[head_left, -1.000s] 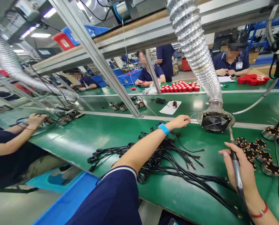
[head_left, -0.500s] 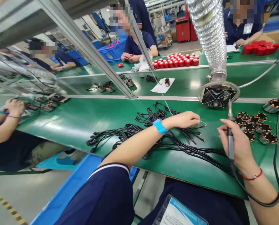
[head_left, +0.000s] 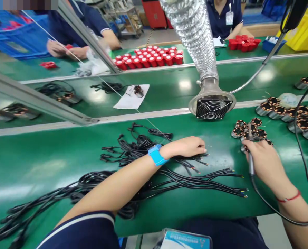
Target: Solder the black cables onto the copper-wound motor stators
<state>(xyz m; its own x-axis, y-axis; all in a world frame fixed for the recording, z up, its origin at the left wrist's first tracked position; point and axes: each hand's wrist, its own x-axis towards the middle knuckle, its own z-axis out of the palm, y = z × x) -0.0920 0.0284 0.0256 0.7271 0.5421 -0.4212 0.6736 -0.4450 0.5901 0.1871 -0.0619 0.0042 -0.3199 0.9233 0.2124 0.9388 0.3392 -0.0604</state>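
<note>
My left hand (head_left: pixel 186 147) rests on a spread of black cables (head_left: pixel 169 173) on the green bench and pinches a thin solder wire (head_left: pixel 143 119) that runs up to the far left. A blue band sits on that wrist. My right hand (head_left: pixel 262 162) grips a soldering iron (head_left: pixel 250 155) with its tip pointing away, close to a cluster of small copper-wound stators (head_left: pixel 247 128). The cable ends with bare tips (head_left: pixel 237 190) lie between both hands.
A fume fan (head_left: pixel 212 107) on a silver duct (head_left: pixel 192 34) stands just behind my hands. More stators (head_left: pixel 286 110) lie at the right. Across the belt are red parts (head_left: pixel 148 60), a paper sheet (head_left: pixel 132 97), and other people at work.
The view has dropped lower over the bench. My left hand drew back from the fan to the cables with the solder wire. My right hand brought the iron toward the stators.
</note>
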